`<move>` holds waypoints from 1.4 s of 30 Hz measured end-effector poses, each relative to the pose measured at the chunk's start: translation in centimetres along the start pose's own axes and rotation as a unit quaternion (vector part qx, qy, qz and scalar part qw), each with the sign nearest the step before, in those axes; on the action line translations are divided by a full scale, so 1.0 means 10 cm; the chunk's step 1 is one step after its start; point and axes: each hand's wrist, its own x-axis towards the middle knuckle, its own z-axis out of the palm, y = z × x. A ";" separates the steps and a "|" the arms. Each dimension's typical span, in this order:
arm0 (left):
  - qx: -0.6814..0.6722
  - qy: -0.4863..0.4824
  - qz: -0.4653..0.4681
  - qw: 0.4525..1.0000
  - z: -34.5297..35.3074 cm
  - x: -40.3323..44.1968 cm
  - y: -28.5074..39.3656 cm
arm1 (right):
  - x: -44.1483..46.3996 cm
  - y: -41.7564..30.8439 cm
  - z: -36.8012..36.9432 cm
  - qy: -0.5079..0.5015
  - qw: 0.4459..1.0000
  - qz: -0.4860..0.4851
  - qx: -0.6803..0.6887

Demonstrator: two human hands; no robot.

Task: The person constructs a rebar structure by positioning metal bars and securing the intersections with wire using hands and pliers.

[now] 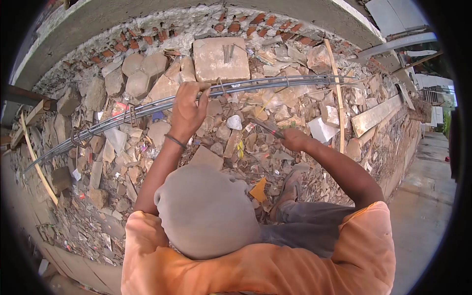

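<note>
My left hand [188, 109] is closed on a long bundle of thin steel bars [255, 85], near the middle of its length. Square wire stirrups [131, 115] ring the bundle at several places, and one stands just right of my left hand. Lower and to the right, my right hand [295, 140] grips a slim tool [268, 129] with a dark and red handle, its thin tip pointing up and left toward the bars. The bundle rests across a wooden strip [336, 93] at the right and passes over another strip [37, 162] at the left.
A concrete block [221, 60] with several nails on it lies beyond the bars. Broken stones and rubble [221, 147] cover the ground. A plank [377, 115] lies at the right, beside a paved path [423, 182]. A rough wall [172, 19] curves along the back.
</note>
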 end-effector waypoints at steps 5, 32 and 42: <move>0.057 -0.322 0.038 0.944 0.03 0.63 -0.32 | 0.08 0.37 0.01 0.008 0.993 -0.095 -0.074; 0.257 -0.407 0.025 0.876 0.32 0.75 -0.11 | 0.92 0.75 -1.74 0.233 0.913 -0.332 0.050; 0.333 -0.418 -0.059 0.843 0.26 0.83 0.10 | 0.85 0.79 -1.73 0.215 0.917 -0.325 0.084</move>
